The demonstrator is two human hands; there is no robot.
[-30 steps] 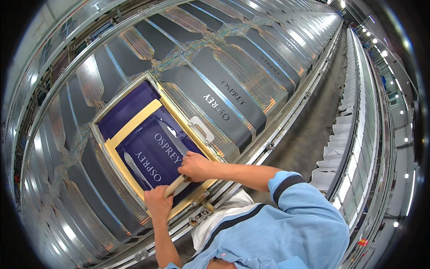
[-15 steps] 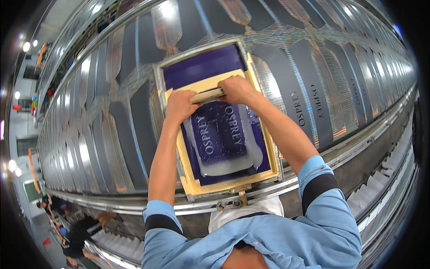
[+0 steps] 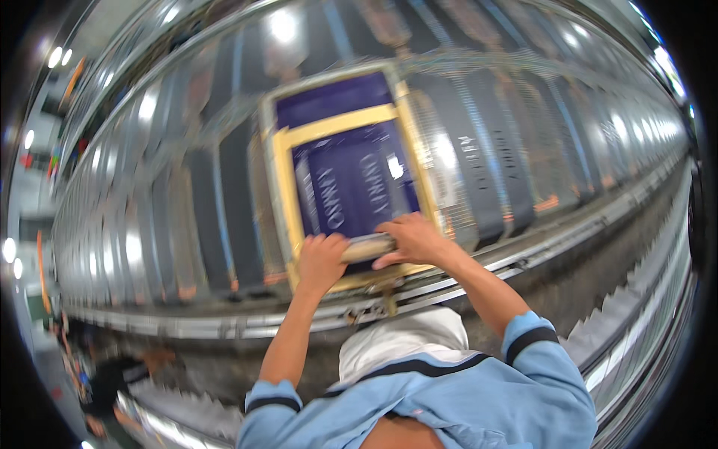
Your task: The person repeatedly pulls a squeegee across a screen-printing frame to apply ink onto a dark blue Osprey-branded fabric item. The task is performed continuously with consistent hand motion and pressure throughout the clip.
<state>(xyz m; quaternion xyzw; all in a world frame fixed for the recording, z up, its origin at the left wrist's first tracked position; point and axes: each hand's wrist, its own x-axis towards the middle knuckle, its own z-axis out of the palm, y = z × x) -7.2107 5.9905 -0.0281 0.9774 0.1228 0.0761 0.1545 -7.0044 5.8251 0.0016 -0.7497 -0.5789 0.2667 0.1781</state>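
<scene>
A printing screen (image 3: 284, 224) with a metal-edged frame, yellow tape border and purple mesh lies flat on the long table before me. A pale-handled squeegee (image 3: 363, 253) sits across its near end. My left hand (image 3: 321, 258) is closed round the squeegee's left end. On its right end my right hand (image 3: 411, 241) grips with fingers over the top and thumb on the near side. Light lettering shows through the purple mesh (image 3: 348, 176) beyond the squeegee. The squeegee's blade is hidden under the handle and hands.
Rows of dark panels (image 3: 479, 150), some with light lettering, cover the table to both sides. A metal rail (image 3: 232, 326) runs along the table's near edge, with a small bracket (image 3: 389, 299) by the screen. A person in dark clothing (image 3: 112, 385) is at the lower left.
Both hands have drawn the squeegee from the far part of the screen toward me, to its near end. The pale foamy ink on the mesh is no longer spread over the lettering.
</scene>
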